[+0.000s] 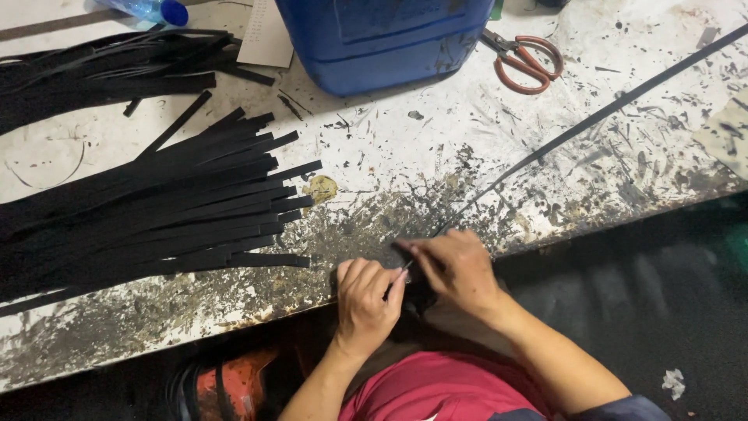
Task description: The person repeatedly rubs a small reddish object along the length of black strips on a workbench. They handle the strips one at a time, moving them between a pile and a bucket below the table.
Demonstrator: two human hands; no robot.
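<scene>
Both hands (413, 284) pinching black strip (592, 121) (bench edge)

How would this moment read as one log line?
left hand: fist at bench edge | right hand: pinching long thin black strip | pile of black strips: left

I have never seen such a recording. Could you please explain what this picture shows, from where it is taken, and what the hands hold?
There is one picture, from a camera on a person's head, looking down at their own two bare hands. No machine is there. The left hand and right hand meet at the near edge of a worn, stained table. Together they pinch the end of a long black strip that runs away across the table. To the left lies a pile of cut black strips. Further back are a blue container and scissors with reddish handles.
</scene>
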